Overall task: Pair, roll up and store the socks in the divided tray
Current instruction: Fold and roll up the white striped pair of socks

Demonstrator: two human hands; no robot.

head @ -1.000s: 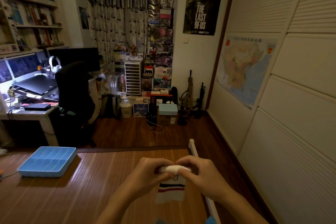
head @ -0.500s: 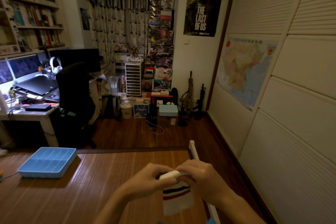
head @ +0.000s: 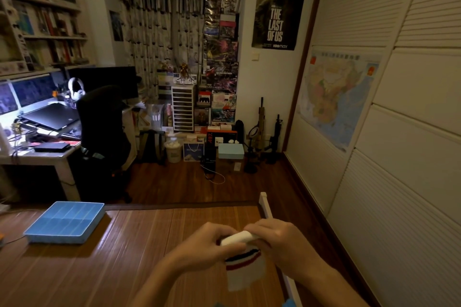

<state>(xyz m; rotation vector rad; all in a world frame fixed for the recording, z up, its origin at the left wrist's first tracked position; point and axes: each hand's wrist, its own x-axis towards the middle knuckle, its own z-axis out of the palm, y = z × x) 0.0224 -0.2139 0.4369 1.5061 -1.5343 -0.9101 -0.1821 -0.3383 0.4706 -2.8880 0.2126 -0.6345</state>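
A person's left hand [head: 212,242] and right hand [head: 277,237] meet above a wooden worktop [head: 124,257], fingers [head: 232,248] closed around the rolled white top of a sock [head: 243,260]. The roll sits between both sets of fingertips, while the sock's striped cuff hangs loose below them. A blue divided tray [head: 66,222] rests well apart on the worktop, far to the left, near its back edge.

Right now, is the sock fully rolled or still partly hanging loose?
Partly rolled. The white sock has a rolled top pinched between left hand and right hand; its striped part hangs flat below, unrolled.
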